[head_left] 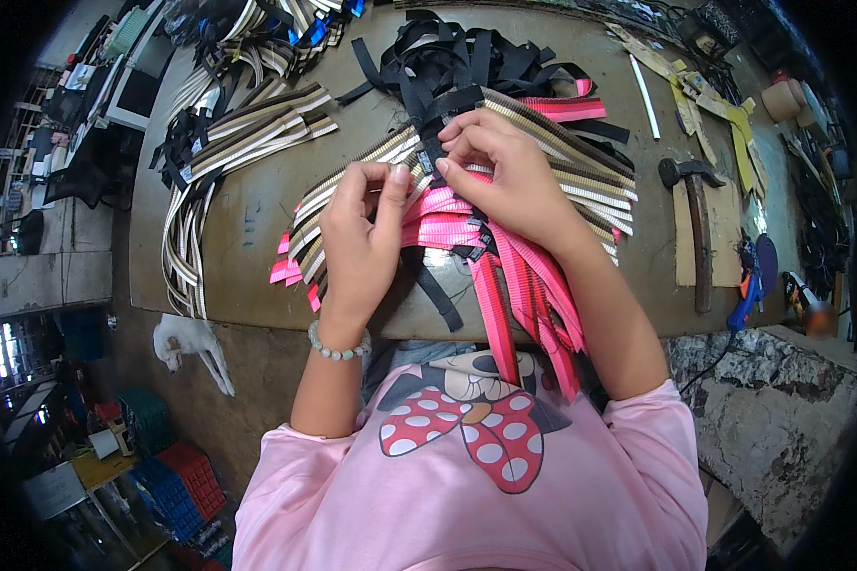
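My right hand (505,171) pinches a black strap (431,152) at the middle of the pile, thumb against bent fingers. Just left of it, my left hand (364,228) has its thumb and forefinger closed together; anything between them is too small to make out. Under both hands lie cream, brown and black striped straps (590,186), fanned out to either side. Pink straps (448,230) with small dark tags cross over them, and some hang past the table's near edge. Beyond my hands sits a heap of black straps (476,57).
More striped straps (267,119) lie in bundles at the left of the table (352,29). To the right are a hammer (700,228) on cardboard, a white stick (645,95) and a blue corded tool (750,285). A white dog (189,344) is on the floor, left.
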